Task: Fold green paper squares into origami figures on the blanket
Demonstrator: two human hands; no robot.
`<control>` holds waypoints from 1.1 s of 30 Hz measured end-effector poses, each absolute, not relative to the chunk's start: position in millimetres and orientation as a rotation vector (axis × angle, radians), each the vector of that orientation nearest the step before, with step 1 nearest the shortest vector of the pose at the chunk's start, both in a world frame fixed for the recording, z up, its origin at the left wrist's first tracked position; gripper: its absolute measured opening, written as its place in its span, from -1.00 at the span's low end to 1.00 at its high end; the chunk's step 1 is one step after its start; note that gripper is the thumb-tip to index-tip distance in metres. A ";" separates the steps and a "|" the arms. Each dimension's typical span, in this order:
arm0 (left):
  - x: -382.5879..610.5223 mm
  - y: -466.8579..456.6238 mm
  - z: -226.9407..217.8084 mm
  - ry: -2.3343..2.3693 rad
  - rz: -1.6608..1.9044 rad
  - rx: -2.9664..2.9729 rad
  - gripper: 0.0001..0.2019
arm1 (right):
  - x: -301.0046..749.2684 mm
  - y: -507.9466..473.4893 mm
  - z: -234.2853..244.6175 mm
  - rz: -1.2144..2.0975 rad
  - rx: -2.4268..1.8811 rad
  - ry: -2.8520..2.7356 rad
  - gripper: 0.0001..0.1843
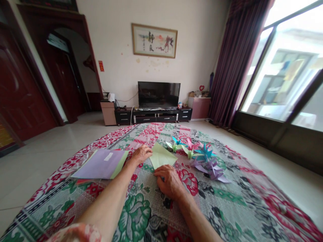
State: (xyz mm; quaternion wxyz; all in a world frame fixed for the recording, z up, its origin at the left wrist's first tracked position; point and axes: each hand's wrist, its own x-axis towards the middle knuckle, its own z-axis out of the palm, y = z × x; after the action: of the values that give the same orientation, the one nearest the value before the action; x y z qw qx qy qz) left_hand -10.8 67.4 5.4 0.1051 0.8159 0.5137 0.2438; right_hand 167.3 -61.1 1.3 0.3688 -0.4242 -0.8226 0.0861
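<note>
A light green sheet of paper (162,156) lies flat on the flowered cloth (141,208). My left hand (141,154) rests at its left edge with fingers lying on the paper's corner. My right hand (169,181) sits at the sheet's near edge, fingers curled and pressing down on the cloth and the paper's border. Neither hand lifts the sheet.
A stack of purple and green paper in a clear sleeve (102,164) lies to the left. Several folded paper cranes (202,155) in blue, pink, green and purple lie to the right. Beyond the cloth are a tiled floor, a TV (158,94) on a low cabinet, and a large window.
</note>
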 end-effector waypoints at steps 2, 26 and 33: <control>-12.4 71.1 7.1 1.522 0.689 2.413 -0.82 | 167.4 -60.9 1.0 0.228 -1.088 -2.108 -0.69; 17.9 17.0 15.7 1.698 0.625 2.455 -0.77 | 159.3 -62.3 7.6 0.321 -0.993 -2.042 -0.57; 11.7 -1.8 8.7 1.615 0.628 2.676 -0.75 | 193.2 -49.4 4.0 0.049 -1.364 -1.945 -0.47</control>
State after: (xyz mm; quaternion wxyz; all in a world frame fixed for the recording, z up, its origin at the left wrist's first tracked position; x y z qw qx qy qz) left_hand 11.7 -1.8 8.7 -0.0233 0.8391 0.5065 0.1968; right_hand 193.2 -49.4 4.0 0.3734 -0.5326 -0.7593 0.0191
